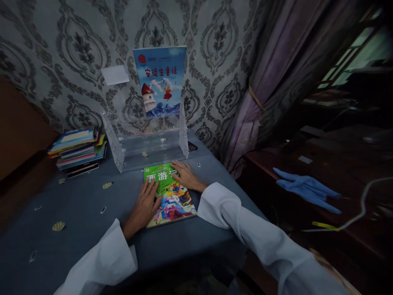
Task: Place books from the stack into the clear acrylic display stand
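Observation:
A green book with a colourful picture cover lies flat near the front of the dark table. My left hand rests on its left side, fingers spread and lying flat. On its upper right part lies my right hand, also flat, fingers stretched out over the title. Behind the book stands a clear tiered rack. A blue book with red title characters is upright in the back tier, at the right side, and a small white card shows at the rack's upper left.
A stack of books sits on the table at the left. Dark glasses lie right of the rack. A tied curtain hangs beyond the table. Blue gloves and a pale cable lie on a dark surface at the right.

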`<state>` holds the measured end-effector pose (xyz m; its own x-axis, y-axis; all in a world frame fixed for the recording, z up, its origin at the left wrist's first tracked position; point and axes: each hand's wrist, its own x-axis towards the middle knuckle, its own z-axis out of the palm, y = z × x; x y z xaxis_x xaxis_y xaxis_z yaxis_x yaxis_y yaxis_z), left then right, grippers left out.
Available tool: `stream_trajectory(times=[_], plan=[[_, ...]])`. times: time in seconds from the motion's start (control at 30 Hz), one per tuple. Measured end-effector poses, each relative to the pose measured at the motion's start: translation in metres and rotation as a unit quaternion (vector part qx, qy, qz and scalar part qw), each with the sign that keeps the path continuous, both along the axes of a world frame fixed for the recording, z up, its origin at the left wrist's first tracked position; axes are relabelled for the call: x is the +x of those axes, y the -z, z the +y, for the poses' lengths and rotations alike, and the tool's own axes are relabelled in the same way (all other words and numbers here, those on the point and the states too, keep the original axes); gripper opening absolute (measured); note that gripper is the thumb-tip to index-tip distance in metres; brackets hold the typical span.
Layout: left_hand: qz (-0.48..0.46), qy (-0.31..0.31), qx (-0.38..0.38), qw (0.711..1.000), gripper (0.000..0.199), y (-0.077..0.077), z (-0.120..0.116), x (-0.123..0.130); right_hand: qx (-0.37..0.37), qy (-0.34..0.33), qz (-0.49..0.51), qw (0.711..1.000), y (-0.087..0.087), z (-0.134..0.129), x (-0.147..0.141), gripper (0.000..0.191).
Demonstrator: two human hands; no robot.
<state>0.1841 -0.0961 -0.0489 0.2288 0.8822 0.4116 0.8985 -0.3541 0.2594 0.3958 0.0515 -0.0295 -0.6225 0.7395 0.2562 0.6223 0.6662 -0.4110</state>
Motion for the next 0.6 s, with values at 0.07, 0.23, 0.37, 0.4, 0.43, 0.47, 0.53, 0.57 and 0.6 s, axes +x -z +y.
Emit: stream_trajectory(times=[0.07, 0.23, 0.37, 0.4, 0.43, 0.47, 0.53, 0.57, 0.6], plan=[[0.023, -0.011, -0.024, 0.999, 0.054, -0.005, -0.001, 0.0, 0.011, -0.003, 0.003, 1.0, 0.002, 0.002, 0.0, 0.051], [0.089, -0.007, -0.067, 0.994, 0.056, -0.023, -0.005, -0.006, 0.045, -0.001, 0.022, 0.999, 0.004, -0.002, 0.004, 0.047], [0.142, 0.008, -0.098, 0.985, 0.057, -0.038, -0.006, -0.024, 0.073, -0.004, 0.052, 0.996, 0.002, -0.013, 0.013, 0.042], [0.153, 0.011, -0.103, 0.983, 0.056, -0.042, -0.006, -0.03, 0.07, 0.0, 0.062, 0.996, 0.001, -0.016, 0.016, 0.041], [0.163, 0.017, -0.11, 0.98, 0.056, -0.045, -0.005, -0.037, 0.063, 0.006, 0.073, 0.995, -0.001, -0.019, 0.02, 0.04], [0.173, 0.023, -0.119, 0.977, 0.055, -0.047, -0.003, -0.043, 0.053, 0.011, 0.087, 0.995, -0.002, -0.022, 0.024, 0.039], [0.191, 0.036, -0.14, 0.971, 0.055, -0.05, 0.002, -0.052, 0.03, 0.013, 0.125, 0.992, -0.003, -0.026, 0.032, 0.038], [0.198, 0.04, -0.149, 0.968, 0.055, -0.049, 0.006, -0.054, 0.018, 0.008, 0.147, 0.989, -0.003, -0.027, 0.036, 0.038], [0.203, 0.043, -0.154, 0.966, 0.057, -0.048, 0.009, -0.052, 0.004, 0.002, 0.17, 0.985, -0.003, -0.027, 0.039, 0.038]])
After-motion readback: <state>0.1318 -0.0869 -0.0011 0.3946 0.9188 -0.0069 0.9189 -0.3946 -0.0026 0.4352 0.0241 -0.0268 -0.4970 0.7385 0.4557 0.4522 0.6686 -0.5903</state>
